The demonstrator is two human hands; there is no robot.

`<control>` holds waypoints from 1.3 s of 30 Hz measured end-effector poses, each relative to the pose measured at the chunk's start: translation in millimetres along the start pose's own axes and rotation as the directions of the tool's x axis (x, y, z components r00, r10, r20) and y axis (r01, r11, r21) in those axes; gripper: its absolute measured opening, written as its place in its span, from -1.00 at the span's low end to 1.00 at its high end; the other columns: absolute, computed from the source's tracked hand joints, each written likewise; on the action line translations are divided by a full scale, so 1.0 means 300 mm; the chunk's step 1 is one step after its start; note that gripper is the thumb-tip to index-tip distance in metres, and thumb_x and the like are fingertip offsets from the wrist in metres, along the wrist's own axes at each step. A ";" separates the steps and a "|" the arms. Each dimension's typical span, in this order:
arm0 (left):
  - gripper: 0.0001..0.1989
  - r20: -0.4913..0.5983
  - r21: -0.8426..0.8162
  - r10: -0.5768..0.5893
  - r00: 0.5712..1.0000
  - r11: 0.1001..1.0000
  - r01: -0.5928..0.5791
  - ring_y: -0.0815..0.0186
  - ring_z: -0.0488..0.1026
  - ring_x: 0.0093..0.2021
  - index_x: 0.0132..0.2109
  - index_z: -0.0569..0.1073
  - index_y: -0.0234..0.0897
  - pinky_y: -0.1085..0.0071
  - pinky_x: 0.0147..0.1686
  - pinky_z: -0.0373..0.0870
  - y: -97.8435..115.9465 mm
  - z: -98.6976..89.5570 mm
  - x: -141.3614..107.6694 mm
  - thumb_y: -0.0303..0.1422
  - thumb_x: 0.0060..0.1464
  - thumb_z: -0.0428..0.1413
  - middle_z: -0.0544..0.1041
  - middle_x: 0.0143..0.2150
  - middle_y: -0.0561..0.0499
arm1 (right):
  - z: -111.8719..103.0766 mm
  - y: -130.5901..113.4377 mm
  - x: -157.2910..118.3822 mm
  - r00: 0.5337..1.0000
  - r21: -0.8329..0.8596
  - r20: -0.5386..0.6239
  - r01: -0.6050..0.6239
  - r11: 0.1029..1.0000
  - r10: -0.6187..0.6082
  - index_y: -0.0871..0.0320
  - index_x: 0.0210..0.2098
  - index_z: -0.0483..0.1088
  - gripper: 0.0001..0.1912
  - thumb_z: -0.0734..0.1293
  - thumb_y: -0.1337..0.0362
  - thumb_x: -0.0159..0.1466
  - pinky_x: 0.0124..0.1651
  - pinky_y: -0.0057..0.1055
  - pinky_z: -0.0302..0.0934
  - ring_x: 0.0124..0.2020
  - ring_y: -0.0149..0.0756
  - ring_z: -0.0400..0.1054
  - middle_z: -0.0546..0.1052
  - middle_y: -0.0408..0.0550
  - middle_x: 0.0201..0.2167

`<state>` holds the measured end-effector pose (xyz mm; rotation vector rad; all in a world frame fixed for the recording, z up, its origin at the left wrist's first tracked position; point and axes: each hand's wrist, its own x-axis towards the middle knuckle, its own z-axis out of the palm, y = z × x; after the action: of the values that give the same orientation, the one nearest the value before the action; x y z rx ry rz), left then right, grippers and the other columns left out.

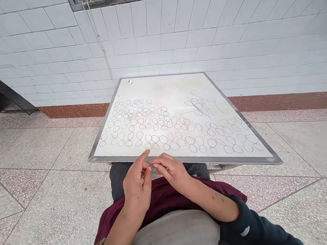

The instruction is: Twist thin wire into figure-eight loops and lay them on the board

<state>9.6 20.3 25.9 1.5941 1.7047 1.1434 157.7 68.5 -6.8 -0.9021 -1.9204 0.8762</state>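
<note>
Both hands are down at the near edge of the board now, fingertips meeting just in front of the metal rim. The left hand [137,181] has its fingers drawn in narrow, thumb and forefinger pinched on something tiny, and the right hand [172,172] curls in from the other side, fingers bent and close together, touching the same spot. What sits between those fingertips looks like a small thin wire piece [150,168], though it is too small to make out clearly. Right beyond them, the white board [176,100] rests tilted across the person's lap, framed in grey metal, and it is covered with rows of little wire loops [164,131], figure-eight shaped, laid side by side from the left edge across to the right. Over at the upper right there is a loose tangle of wire [199,104], set apart from the neat rows. A small red and white object [130,82] sits alone at the far left corner. Behind it all, a white tiled wall [230,43], and a speckled stone floor [47,199] on both sides.
</note>
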 end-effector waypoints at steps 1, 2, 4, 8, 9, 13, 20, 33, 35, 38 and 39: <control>-0.60 0.005 0.019 0.013 1.000 1.000 -0.013 0.27 0.48 -0.28 0.20 0.37 -0.06 0.44 -0.40 0.39 -0.001 0.001 0.000 -0.30 0.23 0.01 0.55 -0.22 0.02 | 0.003 -0.001 0.000 1.000 -0.020 0.001 0.005 1.000 -0.005 0.06 -0.16 0.45 -0.78 0.16 0.29 0.41 -0.25 -0.37 0.27 -0.36 -0.32 0.35 0.43 -0.08 -0.36; -0.60 0.009 0.041 0.028 1.000 0.999 -0.029 0.26 0.48 -0.26 0.20 0.37 -0.07 0.43 -0.39 0.39 -0.003 0.003 0.000 -0.32 0.23 0.01 0.55 -0.22 0.02 | 0.007 -0.002 0.001 1.000 -0.039 0.002 0.007 0.999 -0.007 0.07 -0.17 0.44 -0.78 0.16 0.30 0.41 -0.26 -0.38 0.26 -0.37 -0.32 0.32 0.42 -0.09 -0.39; -0.61 0.015 0.082 0.061 0.998 0.995 -0.062 0.25 0.48 -0.24 0.19 0.39 -0.10 0.42 -0.36 0.40 -0.008 0.008 -0.001 -0.35 0.23 0.00 0.55 -0.21 0.00 | 0.015 -0.002 0.004 1.000 -0.070 -0.001 0.019 0.997 -0.019 0.10 -0.22 0.43 -0.78 0.15 0.33 0.41 -0.29 -0.39 0.24 -0.39 -0.32 0.28 0.38 -0.10 -0.43; -0.60 0.032 0.108 0.093 0.995 0.989 -0.096 0.26 0.48 -0.21 0.19 0.38 -0.16 0.40 -0.33 0.42 -0.022 0.016 0.000 -0.42 0.23 -0.02 0.55 -0.19 -0.03 | 0.026 0.005 0.010 1.000 -0.075 -0.005 0.028 0.997 -0.028 0.12 -0.26 0.41 -0.78 0.15 0.38 0.40 -0.32 -0.41 0.22 -0.40 -0.33 0.26 0.37 -0.11 -0.45; -0.60 0.033 0.097 0.088 0.996 0.991 -0.091 0.27 0.48 -0.22 0.19 0.37 -0.16 0.40 -0.33 0.42 -0.023 0.017 0.001 -0.41 0.24 -0.02 0.54 -0.20 -0.02 | 0.026 0.007 0.011 1.000 -0.063 -0.002 0.012 0.998 -0.012 0.12 -0.26 0.41 -0.79 0.15 0.38 0.40 -0.34 -0.42 0.22 -0.42 -0.34 0.27 0.37 -0.12 -0.45; -0.60 0.011 0.033 0.059 0.998 0.998 -0.059 0.28 0.50 -0.25 0.21 0.35 -0.14 0.41 -0.34 0.43 -0.020 0.015 0.002 -0.33 0.24 0.01 0.55 -0.21 0.00 | 0.015 0.014 0.011 1.000 -0.044 0.000 -0.023 0.999 0.023 0.10 -0.26 0.43 -0.79 0.18 0.37 0.39 -0.34 -0.43 0.22 -0.43 -0.36 0.29 0.40 -0.13 -0.43; -0.61 0.030 -0.079 0.001 1.000 0.997 0.002 0.35 0.48 -0.35 0.19 0.37 -0.05 0.44 -0.33 0.41 -0.024 0.008 0.004 -0.28 0.22 0.06 0.55 -0.27 0.08 | 0.001 0.007 0.012 1.000 -0.055 0.014 0.024 0.998 -0.024 0.10 -0.20 0.45 -0.78 0.16 0.36 0.40 -0.26 -0.42 0.26 -0.34 -0.34 0.35 0.48 -0.09 -0.36; -0.61 -0.069 0.105 0.203 0.977 0.975 -0.195 0.27 0.50 -0.23 0.13 0.46 -0.11 0.32 -0.16 0.44 -0.042 0.025 0.004 -0.45 0.19 0.03 0.58 -0.21 0.00 | 0.018 -0.008 0.001 0.999 -0.177 -0.014 0.031 0.984 -0.034 0.12 -0.20 0.41 -0.81 0.16 0.39 0.36 -0.30 -0.36 0.24 -0.39 -0.32 0.31 0.43 -0.10 -0.44; -0.63 -0.089 0.098 0.198 0.976 0.977 -0.190 0.27 0.50 -0.24 0.13 0.46 -0.11 0.32 -0.18 0.45 -0.048 0.029 0.005 -0.43 0.20 0.03 0.58 -0.21 0.00 | 0.028 -0.001 0.001 0.997 -0.091 -0.057 -0.050 0.995 0.045 0.09 -0.19 0.39 -0.84 0.18 0.35 0.36 -0.33 -0.36 0.26 -0.41 -0.33 0.32 0.43 -0.10 -0.41; -0.63 -0.131 0.069 0.148 0.980 0.988 -0.140 0.28 0.50 -0.27 0.15 0.44 -0.11 0.33 -0.20 0.45 -0.054 0.027 0.008 -0.39 0.22 0.03 0.56 -0.25 0.02 | 0.037 0.007 0.008 0.961 0.252 -0.063 -0.245 0.936 0.268 0.06 -0.16 0.32 -0.87 0.29 0.23 0.30 -0.50 -0.44 0.29 -0.45 -0.37 0.34 0.42 -0.14 -0.38; -0.63 -0.143 0.059 0.133 0.981 0.990 -0.126 0.28 0.50 -0.27 0.16 0.42 -0.11 0.33 -0.21 0.45 -0.055 0.026 0.009 -0.38 0.22 0.04 0.55 -0.25 0.02 | 0.038 0.008 0.011 0.946 0.365 -0.036 -0.287 0.886 0.321 0.06 -0.16 0.31 -0.83 0.32 0.18 0.27 -0.54 -0.46 0.29 -0.46 -0.37 0.35 0.41 -0.15 -0.37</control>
<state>7.1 25.5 8.4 1.7103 1.7555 1.3208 147.1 69.7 -12.2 -1.0156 -1.4903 1.2949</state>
